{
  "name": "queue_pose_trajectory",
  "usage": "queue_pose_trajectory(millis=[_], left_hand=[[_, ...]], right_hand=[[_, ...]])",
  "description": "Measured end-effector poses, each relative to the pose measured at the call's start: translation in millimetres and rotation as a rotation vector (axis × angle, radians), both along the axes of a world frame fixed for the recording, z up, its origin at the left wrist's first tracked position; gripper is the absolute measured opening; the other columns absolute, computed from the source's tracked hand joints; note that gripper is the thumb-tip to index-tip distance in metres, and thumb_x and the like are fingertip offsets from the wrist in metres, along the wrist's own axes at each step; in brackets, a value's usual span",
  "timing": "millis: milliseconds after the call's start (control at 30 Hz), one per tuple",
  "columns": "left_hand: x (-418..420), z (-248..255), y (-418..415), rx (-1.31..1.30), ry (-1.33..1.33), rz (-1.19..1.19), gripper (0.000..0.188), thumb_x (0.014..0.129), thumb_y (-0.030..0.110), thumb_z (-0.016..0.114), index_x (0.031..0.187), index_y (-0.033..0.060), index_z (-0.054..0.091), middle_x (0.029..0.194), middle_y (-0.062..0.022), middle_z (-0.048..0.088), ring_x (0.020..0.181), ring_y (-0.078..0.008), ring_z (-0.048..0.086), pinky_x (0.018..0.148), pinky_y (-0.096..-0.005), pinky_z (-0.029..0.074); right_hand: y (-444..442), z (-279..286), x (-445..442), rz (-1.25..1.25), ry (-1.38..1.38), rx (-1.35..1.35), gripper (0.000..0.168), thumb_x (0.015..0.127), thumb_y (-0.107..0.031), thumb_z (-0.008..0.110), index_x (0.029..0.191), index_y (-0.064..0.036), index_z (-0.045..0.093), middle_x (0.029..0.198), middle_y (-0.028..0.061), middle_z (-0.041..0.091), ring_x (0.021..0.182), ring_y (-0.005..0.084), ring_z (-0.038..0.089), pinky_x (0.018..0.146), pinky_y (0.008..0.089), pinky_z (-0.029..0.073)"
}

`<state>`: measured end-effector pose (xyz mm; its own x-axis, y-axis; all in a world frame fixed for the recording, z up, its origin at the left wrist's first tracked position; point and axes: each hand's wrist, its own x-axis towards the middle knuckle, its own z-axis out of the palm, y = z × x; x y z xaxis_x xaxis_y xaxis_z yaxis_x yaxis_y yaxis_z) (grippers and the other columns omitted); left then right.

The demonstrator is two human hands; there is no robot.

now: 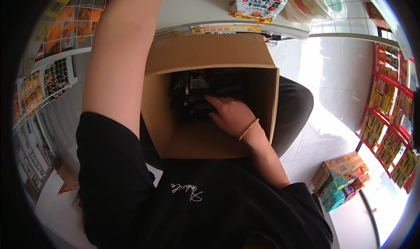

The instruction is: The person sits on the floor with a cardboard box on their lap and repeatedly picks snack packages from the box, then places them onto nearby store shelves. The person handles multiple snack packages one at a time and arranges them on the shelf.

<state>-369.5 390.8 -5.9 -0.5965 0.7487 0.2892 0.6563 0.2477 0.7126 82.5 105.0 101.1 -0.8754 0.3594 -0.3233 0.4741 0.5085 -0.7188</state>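
Note:
A deep brown cardboard box (210,53) stands open in front of me, between my legs. Black packages (197,85), one bearing a pale label, lie in its shadowed inside. My right hand (231,116), with a beaded bracelet at the wrist, is in the box. Its index finger points towards the packages and its thumb is apart; nothing shows in its grasp. Whether the fingertips touch a package I cannot tell. My left forearm reaches up past the box's left side and out at the top edge, so my left hand is out of view.
Beyond the box is a white shelf (193,6) with a snack bag (259,3) and a clear plastic tub (315,3). Wire racks of packaged food (57,75) stand at left, red racks (387,117) at right. Snack cartons (344,176) are at lower right.

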Motion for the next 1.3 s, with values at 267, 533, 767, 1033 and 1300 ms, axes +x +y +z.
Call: queue_pose_trajectory(millis=[267,533,767,1033,1300], left_hand=[[13,33,-30,0.107,0.036,-0.099,0.03,0.081,0.028,0.076,0.1,0.0046,0.074,0.091,-0.014,0.073,0.093,-0.0243,0.067,0.084,-0.0347,0.05],[50,108,-147,0.483,-0.055,-0.104,0.04,0.087,0.021,0.073,0.121,0.0041,0.062,0.114,-0.0159,0.067,0.102,-0.022,0.063,0.092,-0.0365,0.046],[173,225,-283,0.922,-0.264,-0.066,0.012,0.091,0.004,0.068,0.096,-0.0064,0.066,0.096,-0.0074,0.07,0.083,-0.0087,0.062,0.075,-0.0238,0.05],[263,234,-420,0.677,-0.226,0.013,0.006,0.087,-0.004,0.067,0.082,-0.0035,0.064,0.088,-0.0046,0.069,0.076,-0.006,0.057,0.07,-0.0205,0.046],[321,168,-483,0.367,-0.466,-0.219,0.009,0.081,-0.009,0.068,0.09,-0.0064,0.07,0.087,-0.0104,0.07,0.08,-0.017,0.067,0.073,-0.0264,0.052]], right_hand=[[1,4,-3,0.027,-0.104,-0.022,0.044,0.086,-0.021,0.065,0.127,-0.007,0.057,0.102,0.0174,0.07,0.094,0.0361,0.066,0.081,0.0448,0.054],[1,-5,2,0.043,-0.103,-0.01,0.044,0.087,-0.024,0.064,0.127,-0.007,0.058,0.1,0.0193,0.07,0.09,0.0384,0.067,0.081,0.0472,0.054],[6,-32,4,0.007,0.079,-0.044,0.038,0.087,-0.026,0.063,0.12,-0.006,0.061,0.097,0.02,0.071,0.09,0.0391,0.067,0.081,0.0471,0.054],[1,1,5,-0.288,0.477,-0.721,0.043,0.1,-0.033,0.056,0.128,0.0,0.058,0.111,0.0125,0.07,0.1,0.021,0.067,0.09,0.0345,0.052],[-16,53,29,-0.112,0.443,-0.425,0.051,0.096,-0.039,0.061,0.128,0.001,0.06,0.117,0.0152,0.069,0.104,0.0258,0.067,0.091,0.0364,0.051]])
